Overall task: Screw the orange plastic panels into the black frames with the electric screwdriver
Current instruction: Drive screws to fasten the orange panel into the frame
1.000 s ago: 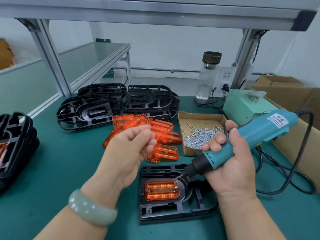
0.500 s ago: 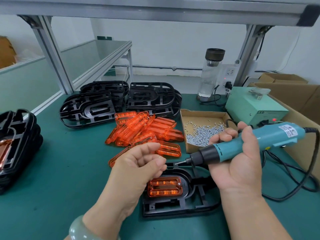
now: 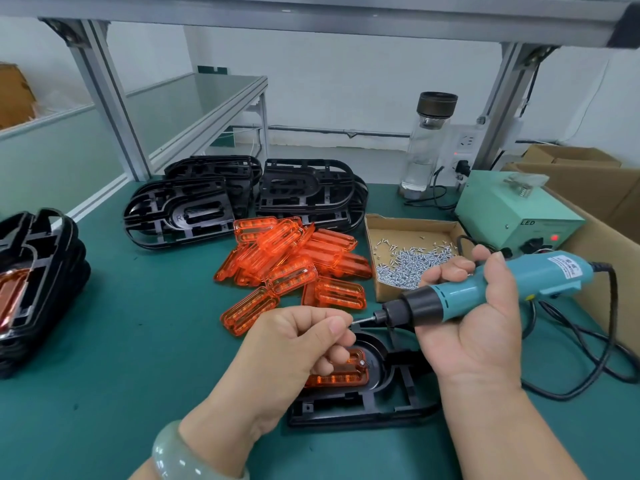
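A black frame (image 3: 363, 410) lies on the green mat in front of me with an orange panel (image 3: 346, 377) seated in it. One screw head (image 3: 362, 363) shows at the panel's right end. My right hand (image 3: 478, 344) grips the teal electric screwdriver (image 3: 485, 289), held nearly level with its bit pointing left above the frame. My left hand (image 3: 294, 348) has curled fingers, and its thumb and forefinger pinch a small screw at the bit's tip; the screw itself is mostly hidden. This hand covers the panel's left part.
A pile of loose orange panels (image 3: 294, 261) lies behind the frame, beside a cardboard box of screws (image 3: 408, 261). Stacks of black frames (image 3: 194, 213) stand at the back and at the far left (image 3: 34, 271). A green power box (image 3: 512, 209), a bottle (image 3: 429, 143) and the cable (image 3: 588, 341) are at right.
The screwdriver has lifted off the panel and swung to nearly level. My left hand has moved right and down, bringing its fingertips to the bit's tip.
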The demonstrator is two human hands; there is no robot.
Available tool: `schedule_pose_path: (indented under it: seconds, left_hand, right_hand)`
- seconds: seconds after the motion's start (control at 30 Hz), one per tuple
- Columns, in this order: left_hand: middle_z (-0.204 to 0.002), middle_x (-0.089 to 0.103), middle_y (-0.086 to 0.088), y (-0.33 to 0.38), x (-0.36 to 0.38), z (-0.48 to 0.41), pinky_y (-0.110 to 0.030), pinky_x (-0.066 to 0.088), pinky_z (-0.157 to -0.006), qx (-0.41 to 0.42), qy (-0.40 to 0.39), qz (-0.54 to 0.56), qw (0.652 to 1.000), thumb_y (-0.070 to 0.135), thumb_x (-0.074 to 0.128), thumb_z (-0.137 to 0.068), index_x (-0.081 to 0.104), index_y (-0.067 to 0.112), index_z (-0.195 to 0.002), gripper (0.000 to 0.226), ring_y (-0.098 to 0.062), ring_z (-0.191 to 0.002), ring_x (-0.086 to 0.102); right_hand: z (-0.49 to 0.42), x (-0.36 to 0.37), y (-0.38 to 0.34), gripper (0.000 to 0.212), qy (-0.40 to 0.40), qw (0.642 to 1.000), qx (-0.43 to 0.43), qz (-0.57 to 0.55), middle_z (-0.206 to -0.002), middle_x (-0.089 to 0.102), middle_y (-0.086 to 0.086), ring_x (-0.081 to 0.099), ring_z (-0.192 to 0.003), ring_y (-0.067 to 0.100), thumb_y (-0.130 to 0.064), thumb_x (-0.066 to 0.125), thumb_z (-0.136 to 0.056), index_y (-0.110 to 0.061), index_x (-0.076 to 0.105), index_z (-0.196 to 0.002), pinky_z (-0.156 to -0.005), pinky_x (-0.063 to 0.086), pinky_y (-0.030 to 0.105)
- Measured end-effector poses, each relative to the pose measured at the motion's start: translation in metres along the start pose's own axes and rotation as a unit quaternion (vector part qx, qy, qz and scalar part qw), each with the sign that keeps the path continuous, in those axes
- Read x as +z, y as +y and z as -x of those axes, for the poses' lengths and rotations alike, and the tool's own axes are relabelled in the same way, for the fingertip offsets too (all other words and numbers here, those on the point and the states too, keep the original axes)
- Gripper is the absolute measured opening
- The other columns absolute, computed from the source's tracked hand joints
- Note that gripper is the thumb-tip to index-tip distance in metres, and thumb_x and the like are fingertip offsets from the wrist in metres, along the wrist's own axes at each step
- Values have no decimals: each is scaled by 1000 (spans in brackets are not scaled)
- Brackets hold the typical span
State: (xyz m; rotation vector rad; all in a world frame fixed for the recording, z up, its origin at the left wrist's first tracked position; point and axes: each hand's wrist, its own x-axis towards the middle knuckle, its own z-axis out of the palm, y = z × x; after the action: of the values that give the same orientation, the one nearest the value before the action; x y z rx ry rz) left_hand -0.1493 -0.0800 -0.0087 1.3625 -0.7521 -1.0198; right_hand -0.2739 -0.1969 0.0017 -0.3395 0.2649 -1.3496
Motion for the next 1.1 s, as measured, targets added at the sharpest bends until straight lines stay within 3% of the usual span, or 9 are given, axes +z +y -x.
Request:
schedule_pose_path:
  seconds: [0.2,0.33,0.5,0.63,1.1]
  left_hand:
    - [-73,72,-6,1,0,1,-15,48,-51,-15,-28,42,999,11,62,-86,77,21,-77,20,-7,-58,62]
    - [-73,72,-6,2,2,2,-15,47,-50,-7,-38,52,998,22,67,-74,77,23,-78,11,-7,-58,61]
    - [-72,71,-6,2,2,2,-15,47,-49,0,-33,51,998,16,66,-79,77,22,-78,13,-7,-57,61]
    - [-71,71,-5,1,3,2,-15,46,-49,7,-18,28,999,9,62,-86,77,23,-78,22,-7,-57,61]
    - [-63,70,2,2,5,5,-13,47,-51,75,49,-100,991,13,68,-83,73,21,-67,19,-2,-51,60]
  right_hand:
    - [0,0,1,14,1,1000,1,0,-66,48,-9,51,-52,4,-27,61,-77,-22,54,-88,-62,50,20]
    - [0,0,1,15,5,1000,0,2,-67,48,-8,50,-52,4,-27,61,-77,-22,53,-88,-62,50,20]
    - [-1,-1,2,16,10,1000,9,-4,-66,49,-9,50,-52,4,-27,63,-77,-22,54,-89,-62,50,20]
    - [-1,-1,3,15,12,1000,5,1,-66,49,-9,50,-51,4,-27,63,-77,-22,54,-88,-62,50,20]
    - [1,0,6,9,17,1000,-7,9,-66,50,-8,49,-51,3,-24,61,-86,-22,53,-90,-60,51,20]
